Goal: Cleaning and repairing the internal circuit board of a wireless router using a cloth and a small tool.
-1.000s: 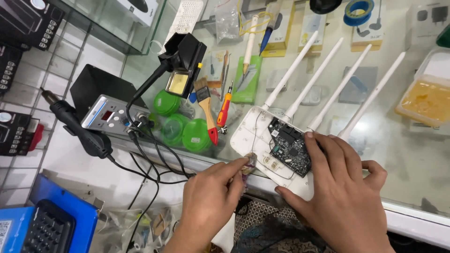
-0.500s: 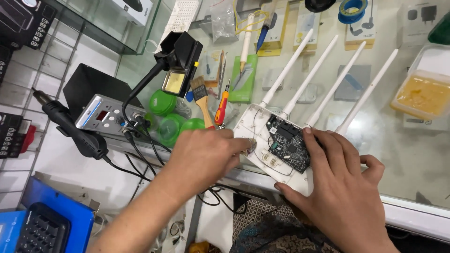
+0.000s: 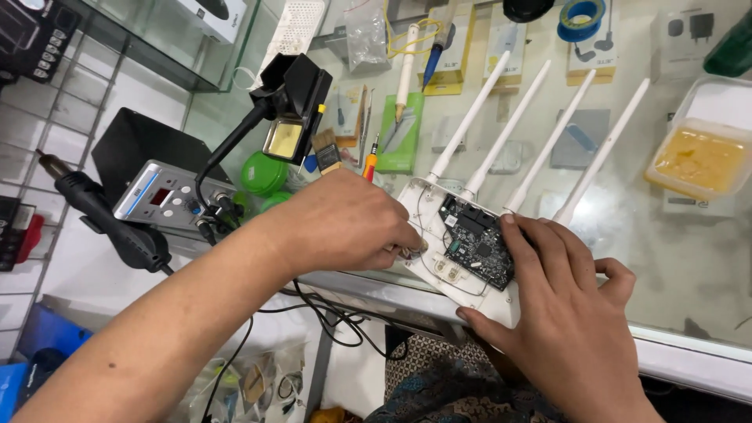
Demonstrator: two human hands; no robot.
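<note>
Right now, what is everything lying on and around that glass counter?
router: 1, white, opened, dark circuit board showing, at counter edge
antennas: 4, white, rising from the router
soldering station: 1, grey, left of the counter
hot-air handle: 1, black, far left
brush: 1, wooden, behind the left hand
green tubs: 2, near the station
tray: 1, clear, yellow contents, right
tape roll: 1, blue, top
left hand: at the router's left edge
right hand: resting on the router's near right corner
</note>
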